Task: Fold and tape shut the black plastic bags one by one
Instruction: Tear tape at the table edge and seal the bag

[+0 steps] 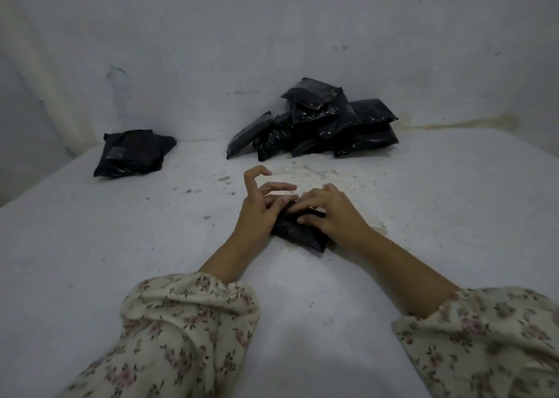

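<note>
A small black plastic bag lies on the white surface in the middle, partly hidden under both hands. My left hand rests on the bag's left side with its fingers spread; the forefinger is lifted and curled, the other fingers lie across the top. My right hand presses flat on the bag's right side, fingers pointing left and touching the left fingers. A pile of several black bags leans against the wall at the back. Another small stack of black bags lies at the back left.
The white surface is stained and speckled with dark crumbs around the hands. A white wall closes the back, and the surface drops off at the left edge. Floral sleeves cover both forearms near the bottom of the view.
</note>
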A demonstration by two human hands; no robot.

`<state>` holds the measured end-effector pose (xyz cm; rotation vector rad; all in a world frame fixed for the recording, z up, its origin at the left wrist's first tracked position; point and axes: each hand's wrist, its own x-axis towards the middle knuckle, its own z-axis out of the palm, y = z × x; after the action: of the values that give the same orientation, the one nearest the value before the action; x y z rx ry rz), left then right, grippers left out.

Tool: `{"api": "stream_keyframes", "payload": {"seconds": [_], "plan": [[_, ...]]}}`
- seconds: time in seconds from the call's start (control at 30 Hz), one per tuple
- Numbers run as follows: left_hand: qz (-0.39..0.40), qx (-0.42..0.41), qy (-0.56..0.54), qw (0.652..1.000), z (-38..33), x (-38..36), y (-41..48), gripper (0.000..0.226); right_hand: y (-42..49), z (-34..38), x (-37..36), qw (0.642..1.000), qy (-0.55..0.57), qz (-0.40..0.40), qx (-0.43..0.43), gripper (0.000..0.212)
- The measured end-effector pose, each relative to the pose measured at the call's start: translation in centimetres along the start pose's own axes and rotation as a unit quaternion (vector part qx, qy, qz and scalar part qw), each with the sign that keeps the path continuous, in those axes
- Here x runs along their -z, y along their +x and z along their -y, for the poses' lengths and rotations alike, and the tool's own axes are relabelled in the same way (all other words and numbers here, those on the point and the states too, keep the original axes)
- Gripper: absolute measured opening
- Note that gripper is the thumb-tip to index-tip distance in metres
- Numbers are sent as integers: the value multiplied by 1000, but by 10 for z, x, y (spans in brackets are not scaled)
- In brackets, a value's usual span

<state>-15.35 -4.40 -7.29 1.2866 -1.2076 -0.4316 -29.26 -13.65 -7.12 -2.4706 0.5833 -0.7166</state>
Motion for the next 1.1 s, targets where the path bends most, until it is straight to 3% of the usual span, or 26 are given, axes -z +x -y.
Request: {"api": "stream_keyframes", "payload": {"seconds": [0.17,0.27,0.37,0.47,0.53,0.6,0.67,0.73,0.87,1.1], "plan": [[50,-36,93,994,9,8,-4,54,-3,21,4,946,272,-47,-169,24],[72,-40,107,991,13,15,-6,65,-1,31,7,909,342,-46,-232,28],[86,-25,127,988,13,21,-9,63,3,38,10,893,376,-27,-247,21],[79,-28,138,987,13,20,-9,55,7,42,11,893,379,-22,-243,38],[73,-41,138,987,13,19,-9,54,8,45,10,854,468,-22,-224,40],[69,-49,155,984,15,19,-9,55,9,47,8,780,588,-31,-212,34],[62,-51,174,981,17,19,-10,61,8,47,5,735,644,-44,-209,33],[58,-59,186,979,17,20,-11,65,7,46,-1,730,649,-54,-208,29],[76,-94,221,968,14,21,-13,51,7,45,-5,715,660,-83,-217,23],[63,-159,305,937,15,25,-13,34,8,39,1,621,729,-135,-253,19]]}}
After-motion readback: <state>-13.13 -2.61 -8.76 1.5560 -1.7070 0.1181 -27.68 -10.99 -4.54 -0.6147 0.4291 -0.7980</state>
